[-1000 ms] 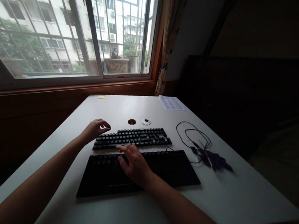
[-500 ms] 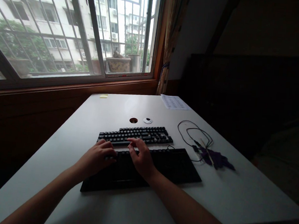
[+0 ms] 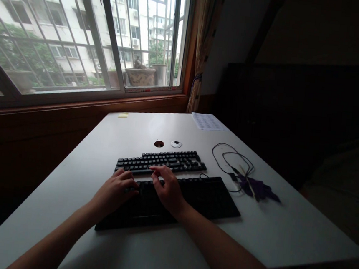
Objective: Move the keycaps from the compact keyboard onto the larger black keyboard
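Observation:
A wide black keyboard (image 3: 205, 199) lies on the white table, with raised keys along its far edge. Behind it sit black keycaps (image 3: 161, 161) in a keyboard layout, pale gaps showing among those on the right. My left hand (image 3: 116, 189) rests at the front keyboard's upper left, fingers loosely bent and thumb apart; I see nothing held in it. Over the middle of the far edge is my right hand (image 3: 167, 188), index finger stretched towards the rear keycaps and thumb lower, apart from it. Whether its fingertips touch a key is unclear. My hands hide part of the keyboard.
On the right of the table (image 3: 300, 228) lie a looped black cable (image 3: 228, 146) and a purple cloth (image 3: 261, 189) with a thin stick across it. Further back are a round hole (image 3: 159, 144), a white ring-shaped cover (image 3: 176, 144), printed sheets (image 3: 208, 121) and a yellow note (image 3: 123, 115).
The whole view has shifted slightly, so things appear a little further left. Both hands keep nearly the same place and pose over the keyboard.

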Demonstrator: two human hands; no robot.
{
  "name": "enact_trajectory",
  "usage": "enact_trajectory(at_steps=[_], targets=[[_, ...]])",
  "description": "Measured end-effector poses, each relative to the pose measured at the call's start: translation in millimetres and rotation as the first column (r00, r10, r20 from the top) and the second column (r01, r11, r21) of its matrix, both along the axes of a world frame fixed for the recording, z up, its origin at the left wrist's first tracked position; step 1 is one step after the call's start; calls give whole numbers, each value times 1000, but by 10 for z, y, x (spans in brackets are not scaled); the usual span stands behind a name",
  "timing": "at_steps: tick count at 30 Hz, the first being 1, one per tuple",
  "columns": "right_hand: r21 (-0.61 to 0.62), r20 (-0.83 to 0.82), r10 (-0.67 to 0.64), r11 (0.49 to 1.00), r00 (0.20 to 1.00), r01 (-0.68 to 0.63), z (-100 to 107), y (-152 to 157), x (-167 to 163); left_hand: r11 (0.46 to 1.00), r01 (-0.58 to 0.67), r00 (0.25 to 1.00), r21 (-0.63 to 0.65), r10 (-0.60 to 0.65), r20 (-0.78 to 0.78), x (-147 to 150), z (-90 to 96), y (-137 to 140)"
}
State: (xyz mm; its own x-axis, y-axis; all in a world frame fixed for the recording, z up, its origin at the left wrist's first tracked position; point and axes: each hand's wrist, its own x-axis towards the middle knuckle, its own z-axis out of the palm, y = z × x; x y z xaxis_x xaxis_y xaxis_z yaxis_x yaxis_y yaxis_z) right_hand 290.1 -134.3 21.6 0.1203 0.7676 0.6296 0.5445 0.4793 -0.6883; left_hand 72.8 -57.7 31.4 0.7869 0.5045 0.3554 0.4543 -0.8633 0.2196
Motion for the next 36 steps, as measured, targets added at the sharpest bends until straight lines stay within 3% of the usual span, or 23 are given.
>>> enact_trajectory(at_steps=[8, 16, 36], targets=[[3, -2, 22, 1000, 1000, -22, -32, 10, 11, 1000, -13, 1000, 19, 13, 2, -9, -13, 11], [-2, 15, 42, 999, 999, -42, -25, 6, 0, 1000, 11, 1000, -29, -12, -20, -11, 14, 27], [1, -20, 92, 996, 996, -92, -7, 10, 2, 986, -55, 997, -154, 61, 36, -41, -93, 45]])
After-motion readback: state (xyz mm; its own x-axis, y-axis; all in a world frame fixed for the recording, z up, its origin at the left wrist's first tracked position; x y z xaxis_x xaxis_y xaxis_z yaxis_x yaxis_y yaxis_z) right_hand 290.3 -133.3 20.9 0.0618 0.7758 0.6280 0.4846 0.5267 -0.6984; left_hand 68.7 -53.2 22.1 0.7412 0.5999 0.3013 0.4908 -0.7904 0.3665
